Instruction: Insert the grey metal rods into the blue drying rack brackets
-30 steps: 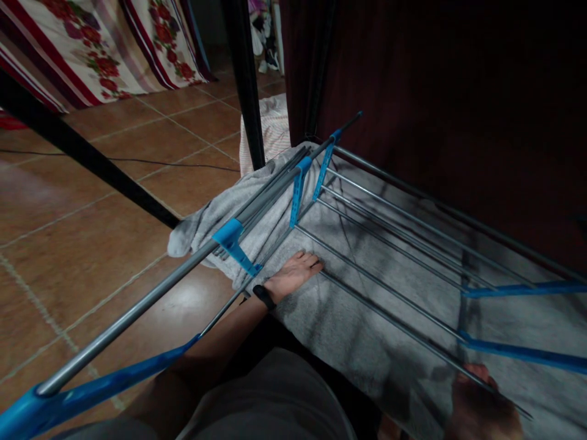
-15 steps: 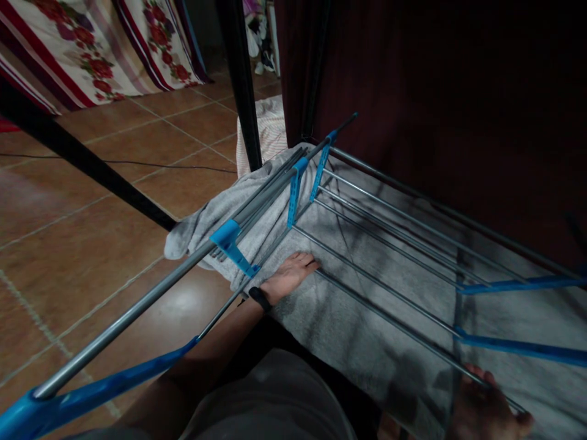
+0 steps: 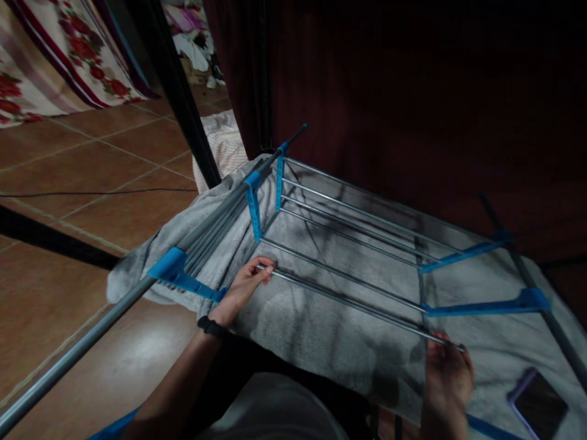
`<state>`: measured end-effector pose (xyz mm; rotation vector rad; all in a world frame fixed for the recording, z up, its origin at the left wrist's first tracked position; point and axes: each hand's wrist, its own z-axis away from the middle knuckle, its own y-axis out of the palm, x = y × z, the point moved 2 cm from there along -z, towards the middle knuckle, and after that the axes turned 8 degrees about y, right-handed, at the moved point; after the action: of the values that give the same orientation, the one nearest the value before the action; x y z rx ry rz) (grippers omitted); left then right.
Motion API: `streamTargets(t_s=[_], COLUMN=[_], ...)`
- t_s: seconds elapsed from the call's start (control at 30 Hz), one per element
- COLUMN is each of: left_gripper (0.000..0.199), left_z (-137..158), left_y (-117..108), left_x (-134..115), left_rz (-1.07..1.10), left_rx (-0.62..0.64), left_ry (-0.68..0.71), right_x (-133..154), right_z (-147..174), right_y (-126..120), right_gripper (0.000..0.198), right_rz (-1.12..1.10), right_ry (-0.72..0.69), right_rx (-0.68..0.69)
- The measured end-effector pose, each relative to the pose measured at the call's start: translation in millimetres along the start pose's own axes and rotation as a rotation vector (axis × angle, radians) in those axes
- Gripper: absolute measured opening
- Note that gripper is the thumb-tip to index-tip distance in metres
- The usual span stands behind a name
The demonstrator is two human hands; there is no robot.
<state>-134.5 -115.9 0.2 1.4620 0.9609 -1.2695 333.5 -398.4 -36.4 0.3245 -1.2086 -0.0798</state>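
A thin metal rod (image 3: 348,302) runs across in front of me, its two ends in my hands. My left hand (image 3: 250,280), with a black band on the wrist, pinches the rod's left end. My right hand (image 3: 448,365) has its fingers round the right end. Beyond the rod lies a metal rack frame with several parallel bars and blue plastic brackets (image 3: 255,208). A blue bracket (image 3: 183,274) on the thick grey side tube (image 3: 82,342) is nearest my left hand. On the right, another blue bracket (image 3: 486,305) stands beyond my right hand.
The rack rests on a grey blanket (image 3: 321,342). A phone (image 3: 539,400) lies on it at the lower right. Black posts (image 3: 183,91) rise at the left, over a tiled floor (image 3: 92,159) with a thin cable. A dark red curtain (image 3: 367,91) hangs behind.
The view has swung right, bringing the phone into sight. My left hand, flat with fingers extended before, now pinches the rod's left end. My right hand still holds the other end.
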Motion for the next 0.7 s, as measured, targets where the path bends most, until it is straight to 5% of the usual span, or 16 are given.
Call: streamTargets(t_s=[0.2, 0.7], left_gripper=[0.046, 0.044], left_z=[-1.4, -7.9], left_y=[1.9, 7.3], left_x=[0.6, -0.3], left_rz=[0.274, -0.026], left_rx=[-0.23, -0.579], left_ry=[-0.029, -0.065], right_x=[-9.2, -26.2], right_z=[19.8, 41.2], right_y=[17.8, 35.3], right_gripper=[0.037, 0.059], right_rz=[-0.109, -0.027], right_ry=[-0.004, 0.001], right_rx=[0.053, -0.042])
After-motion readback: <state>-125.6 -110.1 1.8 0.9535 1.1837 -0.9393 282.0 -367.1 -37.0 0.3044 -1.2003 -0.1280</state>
